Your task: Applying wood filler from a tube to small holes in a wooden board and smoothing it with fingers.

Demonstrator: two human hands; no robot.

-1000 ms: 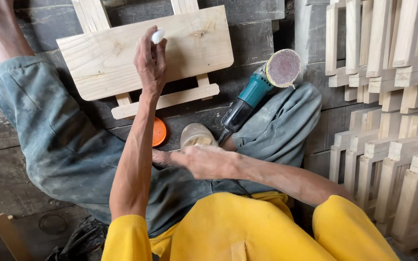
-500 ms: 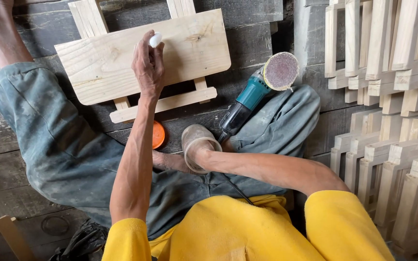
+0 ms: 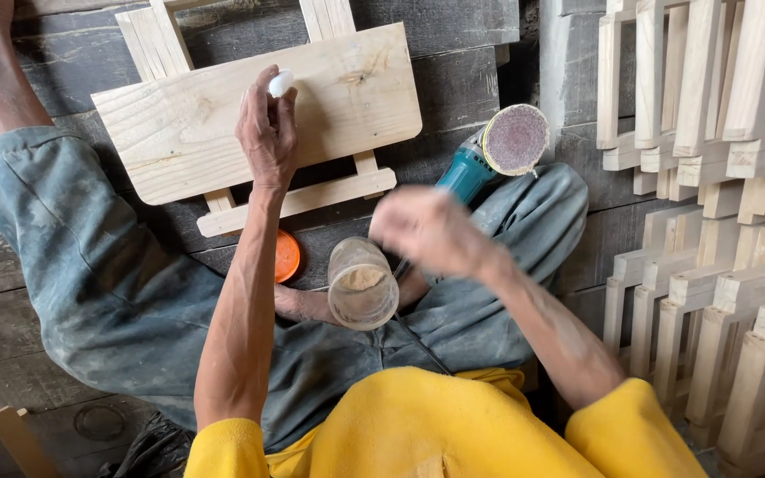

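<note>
My left hand [image 3: 267, 128] is raised over a small pale wooden stool [image 3: 179, 124] lying on the dark plank floor, and its fingertips grip a small white rounded object [image 3: 282, 83]. My right hand [image 3: 427, 228] is blurred in motion, just above and to the right of a clear plastic jar [image 3: 362, 285] that holds pale sawdust-like powder. The jar stands open between my legs. Blur hides whether the right hand's fingers hold anything.
An orange lid [image 3: 288, 255] lies on the floor left of the jar. A teal angle sander [image 3: 489, 152] with a round abrasive disc rests on my right knee. Stacked wooden frames [image 3: 710, 221] fill the right side. A wooden piece [image 3: 6, 429] sits at the bottom left.
My right hand has come out of the jar and risen up and to the right. The left hand has stayed over the stool with the white object.
</note>
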